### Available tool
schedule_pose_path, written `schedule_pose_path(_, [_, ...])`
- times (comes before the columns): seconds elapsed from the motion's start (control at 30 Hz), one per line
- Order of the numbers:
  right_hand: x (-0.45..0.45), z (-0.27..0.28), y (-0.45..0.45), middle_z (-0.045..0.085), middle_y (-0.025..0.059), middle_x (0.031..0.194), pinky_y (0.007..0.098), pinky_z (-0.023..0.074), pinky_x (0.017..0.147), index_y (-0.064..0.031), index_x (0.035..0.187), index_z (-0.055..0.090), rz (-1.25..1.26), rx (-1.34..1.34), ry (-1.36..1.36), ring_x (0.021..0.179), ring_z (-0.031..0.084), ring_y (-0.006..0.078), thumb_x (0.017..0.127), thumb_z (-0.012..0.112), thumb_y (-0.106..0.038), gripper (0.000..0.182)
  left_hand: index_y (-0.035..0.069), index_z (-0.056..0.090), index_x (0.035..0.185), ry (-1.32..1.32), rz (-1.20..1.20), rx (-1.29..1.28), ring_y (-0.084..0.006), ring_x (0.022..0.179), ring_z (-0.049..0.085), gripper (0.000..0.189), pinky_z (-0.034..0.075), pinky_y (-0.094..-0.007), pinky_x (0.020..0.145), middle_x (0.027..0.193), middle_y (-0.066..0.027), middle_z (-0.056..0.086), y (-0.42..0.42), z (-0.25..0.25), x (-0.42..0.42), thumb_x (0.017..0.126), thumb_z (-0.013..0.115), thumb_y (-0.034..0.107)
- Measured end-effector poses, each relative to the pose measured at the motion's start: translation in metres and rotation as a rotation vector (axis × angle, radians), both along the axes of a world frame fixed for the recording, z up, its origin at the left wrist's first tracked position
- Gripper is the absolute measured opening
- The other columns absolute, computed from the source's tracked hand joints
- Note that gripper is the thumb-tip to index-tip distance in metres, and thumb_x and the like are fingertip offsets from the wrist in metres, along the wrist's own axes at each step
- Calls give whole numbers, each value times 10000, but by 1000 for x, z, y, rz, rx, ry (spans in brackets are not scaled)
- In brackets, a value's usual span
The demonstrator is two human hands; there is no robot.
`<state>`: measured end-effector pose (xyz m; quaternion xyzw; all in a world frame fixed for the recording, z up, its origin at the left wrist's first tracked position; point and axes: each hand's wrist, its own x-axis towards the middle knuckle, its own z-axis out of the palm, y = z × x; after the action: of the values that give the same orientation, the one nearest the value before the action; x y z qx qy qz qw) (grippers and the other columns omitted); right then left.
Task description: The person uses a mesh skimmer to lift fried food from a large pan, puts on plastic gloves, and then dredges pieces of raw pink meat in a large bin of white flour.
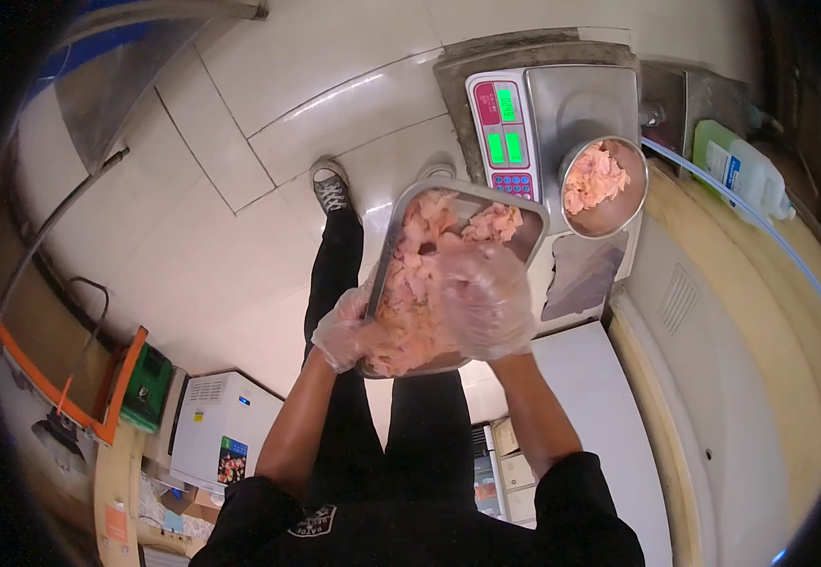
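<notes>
My left hand (350,329), in a clear plastic glove, grips the left rim of a metal tray (477,186) that tilts in front of my legs. Pieces of pale pink raw meat (410,283), probably chicken, cover much of the tray. Over the tray's right side is my right hand (488,301), also gloved, touching the meat; its fingers are largely hidden, so its hold cannot be told. Beyond the tray a digital scale (548,120) with lit green displays carries a round metal bowl (605,230) on its steel platform. More of the same meat (594,181) lies in the bowl.
A plastic jug of green liquid (740,170) stands right of the scale, with a blue hose (743,212) running past it. A white appliance (219,425) and a green case (146,390) are at lower left. My shoe (330,184) rests on the tiled floor.
</notes>
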<state>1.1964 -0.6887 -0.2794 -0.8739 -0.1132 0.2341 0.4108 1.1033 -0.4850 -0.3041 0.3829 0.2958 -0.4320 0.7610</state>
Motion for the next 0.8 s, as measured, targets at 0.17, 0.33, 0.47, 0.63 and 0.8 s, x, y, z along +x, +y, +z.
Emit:
schedule_pose_path(0.17, [28,6,12,550,143,1070,418,485,754,-129,1109,589,-82,-212,-40,962,553,300,684,669,-92,434,14,481,1257,-20,-5,-4,-179,1036,559,634,448,-319,924,1165,-53,567,-2,8,16,646,643,-27])
schedule_pose_path(0.33, [26,3,22,532,160,1126,461,458,830,-117,1126,584,89,-261,69,1036,530,338,674,716,-198,477,20,503,1232,55,56,-44,-162,1019,557,619,450,-312,912,1150,-41,572,-10,4,11,648,701,-29])
schedule_pose_path(0.47, [21,1,15,528,164,1133,464,441,863,-112,1126,585,-31,-144,-28,1029,523,348,687,706,-241,473,14,498,1234,-48,0,12,-153,1023,550,622,448,-306,908,1148,-38,570,-9,4,8,647,699,-24])
schedule_pose_path(0.63, [18,1,24,551,160,1078,432,466,825,-71,1021,609,54,-338,-17,1008,532,333,715,675,-207,341,16,493,1255,-52,-77,77,-143,1023,544,641,446,-297,900,1151,-39,573,-9,1,9,650,705,17])
schedule_pose_path(0.8, [22,-22,13,573,141,1017,400,469,815,-62,1047,589,-39,-219,77,973,560,314,719,632,-64,331,20,454,1310,-131,-126,90,-142,1030,540,680,444,-299,902,1154,-54,580,-9,-12,9,663,663,39])
